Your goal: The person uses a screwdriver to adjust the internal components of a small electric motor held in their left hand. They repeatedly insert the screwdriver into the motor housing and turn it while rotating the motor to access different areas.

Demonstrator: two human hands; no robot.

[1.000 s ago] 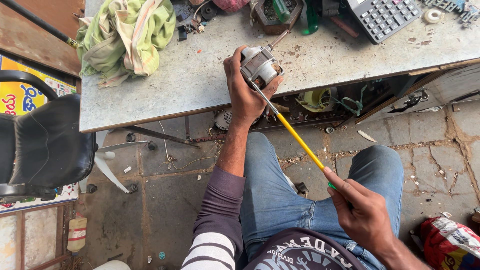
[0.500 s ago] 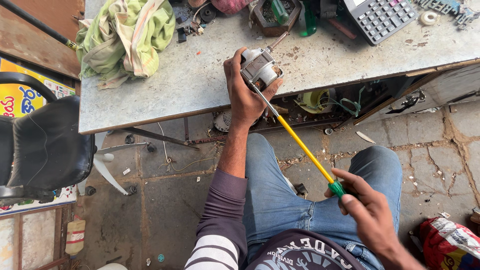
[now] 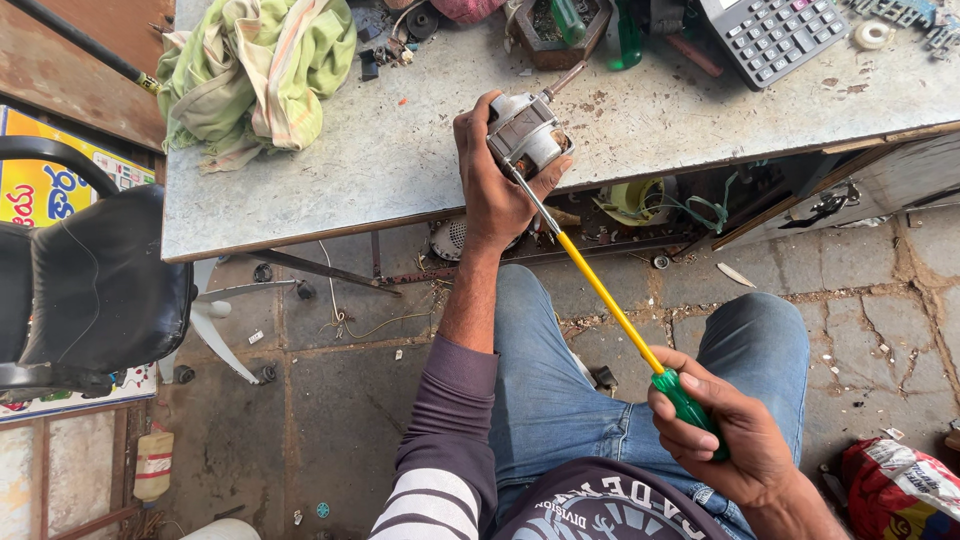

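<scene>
Screwdriver point(image 3: 610, 300): long tool with a yellow shaft sleeve and green handle; long axis runs from about 5 o'clock to 11 o'clock, bare metal tip pointing up-left into the motor, handle low over the person's right knee.
Motor point(image 3: 525, 135): small grey metal unit with a shaft stub poking out toward 1 o'clock; sits at the near edge of the table, the tip meeting its lower-left face. Exact seat of the tip, screw or seam, too small to tell.
Left hand point(image 3: 495, 190): fingers and thumb wrapped around the motor, clamping it against the table edge.
Right hand point(image 3: 725, 440): fingers curled tight round the green handle, thumb laid along the top.
Change: half a second back the right hand sat a touch lower and farther right on the handle; the motor and left hand hold the same spot.
Table point(image 3: 400, 160): grey, scuffed top.
At 10 o'clock of the motor: crumpled green cloth point(image 3: 260, 70).
At 1 o'clock: grey calculator point(image 3: 775, 35).
At 9 o'clock, well apart: black chair point(image 3: 90, 290).
Below: jeans point(image 3: 560, 400) over stone paving.
</scene>
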